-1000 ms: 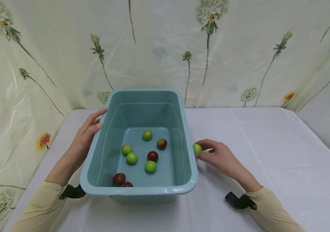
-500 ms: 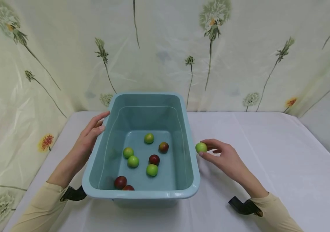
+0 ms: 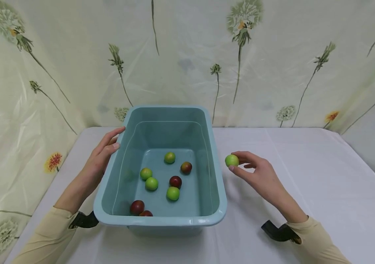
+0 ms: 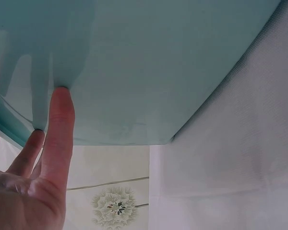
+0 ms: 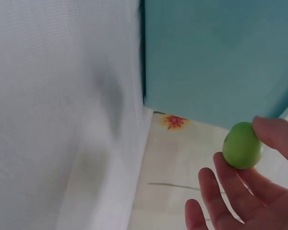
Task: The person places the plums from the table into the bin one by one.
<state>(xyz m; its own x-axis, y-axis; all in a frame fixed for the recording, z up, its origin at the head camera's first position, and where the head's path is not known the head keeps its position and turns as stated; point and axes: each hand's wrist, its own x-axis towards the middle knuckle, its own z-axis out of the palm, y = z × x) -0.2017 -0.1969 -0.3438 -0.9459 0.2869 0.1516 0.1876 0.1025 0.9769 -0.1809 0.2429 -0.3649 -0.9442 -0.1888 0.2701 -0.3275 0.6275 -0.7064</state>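
Observation:
Between thumb and fingertips, my right hand (image 3: pixel 261 178) pinches a small round green fruit (image 3: pixel 231 160), up off the table and just right of the blue tub (image 3: pixel 221 198). The right wrist view has this fruit (image 5: pixel 242 145) near the tub's outer wall (image 5: pixel 211 57). My left hand (image 3: pixel 98 163) rests against the tub's left side, near its rim. Its fingertips (image 4: pixel 62 103) touch the outside wall in the left wrist view. Several green and dark red fruits lie on the tub's floor, among them a dark red one (image 3: pixel 175 182) touching a green one (image 3: pixel 173 193).
The tub stands on a table with a white cloth (image 3: pixel 299 172). Behind and at the sides hangs a pale curtain (image 3: pixel 180 73) printed with dandelions. A dark red fruit (image 3: pixel 146 213) is partly hidden by the tub's front rim.
My right hand has moved right and slightly up, away from the tub's side, with the green fruit. My left hand stays against the tub. The head view has shifted slightly.

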